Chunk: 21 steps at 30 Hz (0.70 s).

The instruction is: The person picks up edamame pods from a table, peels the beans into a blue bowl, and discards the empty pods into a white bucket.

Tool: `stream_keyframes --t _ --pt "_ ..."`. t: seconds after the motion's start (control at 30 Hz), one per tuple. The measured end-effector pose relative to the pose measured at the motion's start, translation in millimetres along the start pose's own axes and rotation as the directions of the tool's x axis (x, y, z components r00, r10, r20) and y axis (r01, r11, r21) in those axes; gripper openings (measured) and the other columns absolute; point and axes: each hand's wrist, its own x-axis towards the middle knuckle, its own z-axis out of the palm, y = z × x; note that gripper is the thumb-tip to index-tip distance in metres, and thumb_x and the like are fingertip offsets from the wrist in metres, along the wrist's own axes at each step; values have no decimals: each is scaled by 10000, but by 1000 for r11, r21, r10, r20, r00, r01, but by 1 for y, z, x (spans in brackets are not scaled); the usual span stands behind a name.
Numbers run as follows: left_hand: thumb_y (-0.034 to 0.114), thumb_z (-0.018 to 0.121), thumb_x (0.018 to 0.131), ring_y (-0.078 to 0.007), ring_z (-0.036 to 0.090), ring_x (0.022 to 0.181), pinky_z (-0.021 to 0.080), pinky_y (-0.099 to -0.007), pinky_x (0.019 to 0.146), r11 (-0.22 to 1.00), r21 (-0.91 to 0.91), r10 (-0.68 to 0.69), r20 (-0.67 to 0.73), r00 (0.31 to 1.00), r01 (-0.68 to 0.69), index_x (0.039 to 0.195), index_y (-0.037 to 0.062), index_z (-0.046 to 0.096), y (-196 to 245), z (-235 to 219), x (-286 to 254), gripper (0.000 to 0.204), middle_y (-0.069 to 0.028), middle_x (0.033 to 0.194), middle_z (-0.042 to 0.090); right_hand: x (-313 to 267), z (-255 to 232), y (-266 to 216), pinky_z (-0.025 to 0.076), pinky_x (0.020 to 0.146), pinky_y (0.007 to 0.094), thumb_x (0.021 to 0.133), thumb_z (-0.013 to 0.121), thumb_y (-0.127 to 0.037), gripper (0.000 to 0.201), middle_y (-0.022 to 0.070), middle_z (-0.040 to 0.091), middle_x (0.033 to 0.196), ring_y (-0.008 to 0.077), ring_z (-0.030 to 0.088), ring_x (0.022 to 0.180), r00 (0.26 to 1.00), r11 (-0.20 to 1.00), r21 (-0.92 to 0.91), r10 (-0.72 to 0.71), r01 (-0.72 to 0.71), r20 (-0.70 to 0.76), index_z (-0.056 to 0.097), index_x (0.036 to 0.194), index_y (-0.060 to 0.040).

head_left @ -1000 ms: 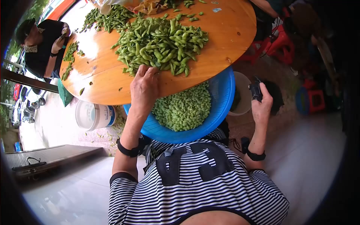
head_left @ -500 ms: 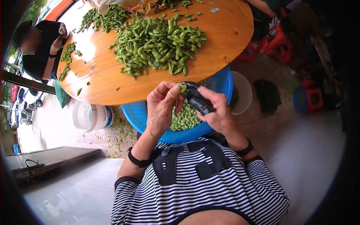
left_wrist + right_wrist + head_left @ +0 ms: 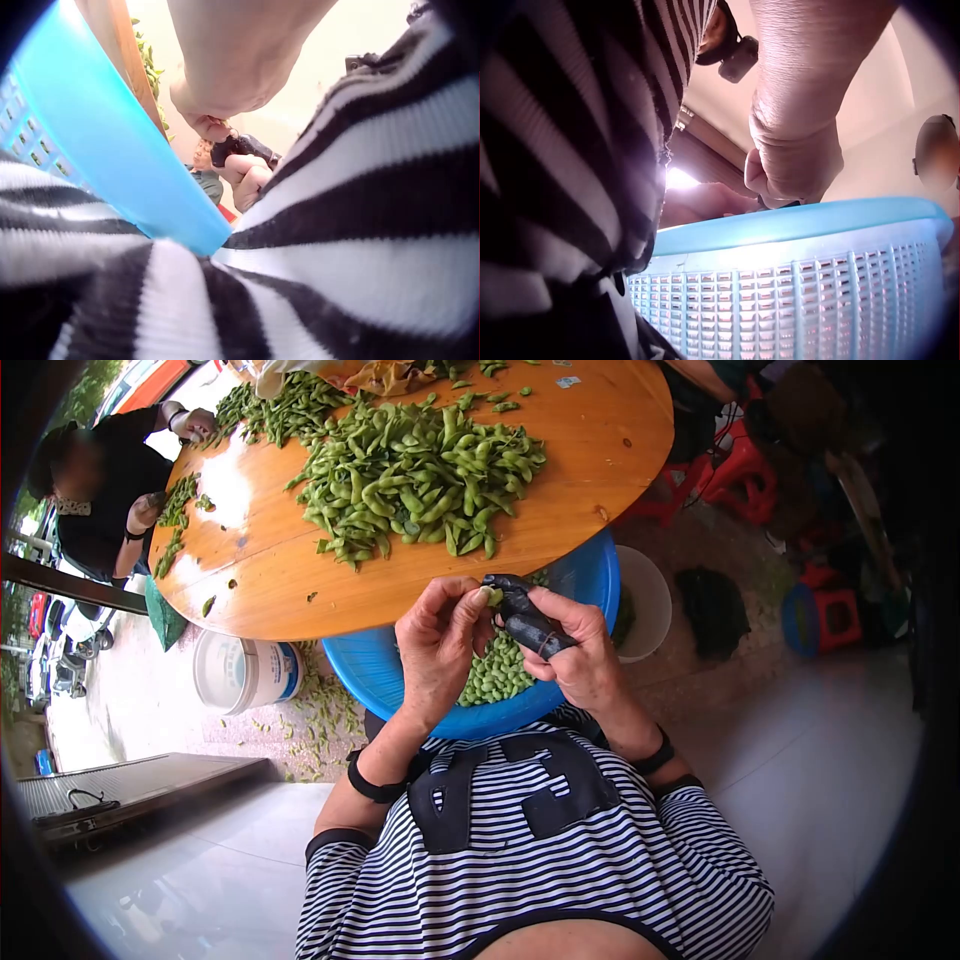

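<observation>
In the head view, both hands meet over a blue basket of shelled green soybeans. A small green soybean pod is pinched at the fingertips of my left hand. My right hand has its fingers curled against the pod's other side, with black coverings on its fingers. In the left wrist view these black coverings sit close to the left fingertips. The basket's rim hides part of the hands in the right wrist view.
A large heap of soybean pods lies on the round wooden table. White buckets stand on either side of the basket. Pods litter the floor. Another person is at the table's left; red stools stand on the right.
My left hand has come back from the pod heap to over the basket with a pod, and my right hand has moved in to meet it. In the last half second both hands barely shift.
</observation>
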Motion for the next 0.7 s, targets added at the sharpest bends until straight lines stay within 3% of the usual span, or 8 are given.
stream_keyframes --t 0.13,0.27,0.33,0.47,0.53,0.57,0.63,0.7 --pt "47 549 948 -48 508 560 396 -170 485 997 7 82 -74 994 -81 921 -9 547 2 7 0 62 -15 695 574 1 -3 -1 308 442 177 798 380 40 347 -21 444 648 24 353 511 992 984 176 -6 -16 124 585 1079 47" --pt "42 548 947 -45 504 581 397 -167 502 997 -26 70 -115 991 -74 918 -6 537 3 14 0 57 -9 707 573 4 -4 3 304 443 176 791 363 36 333 -23 435 642 23 340 517 995 988 142 44 -57 92 586 1037 46" --pt "33 556 941 -43 505 600 400 -172 515 990 95 110 -92 990 -101 912 -3 534 0 12 -1 50 -1 714 572 4 -5 5 300 441 176 791 358 28 317 -24 436 647 25 348 529 998 986 167 17 -28 64 585 1012 46" --pt "51 569 938 -41 497 593 386 -177 506 980 157 134 -96 986 -118 896 8 540 -8 11 -1 67 6 706 566 6 -9 4 297 438 176 792 366 20 317 -21 437 655 32 352 537 997 973 224 47 -58 54 587 1018 46" --pt "111 568 949 -41 445 535 327 -183 462 992 -58 -117 -54 992 114 863 31 551 -1 10 -1 119 15 677 543 9 -12 5 294 437 173 794 380 18 308 -18 437 657 36 355 542 995 962 255 92 -101 47 590 1019 41" --pt "111 568 949 -41 445 535 327 -183 462 992 -56 -117 -52 992 115 863 31 551 -1 6 1 119 15 677 543 11 -15 7 294 437 173 794 380 18 308 -18 437 657 36 355 542 995 961 258 90 -99 46 590 1019 41" --pt "185 555 961 -46 375 479 261 -193 429 845 -348 -372 162 914 406 827 52 553 -2 -3 6 189 20 643 513 13 -22 13 288 435 173 799 386 22 298 -13 447 678 36 348 551 990 943 313 76 -111 122 596 1010 43" --pt "220 549 964 -51 333 452 228 -207 413 801 -394 -410 189 892 451 813 63 552 -3 -3 9 218 21 624 495 12 -25 16 289 442 176 783 402 42 301 -15 456 692 36 363 552 988 951 288 73 -110 135 603 1007 30"
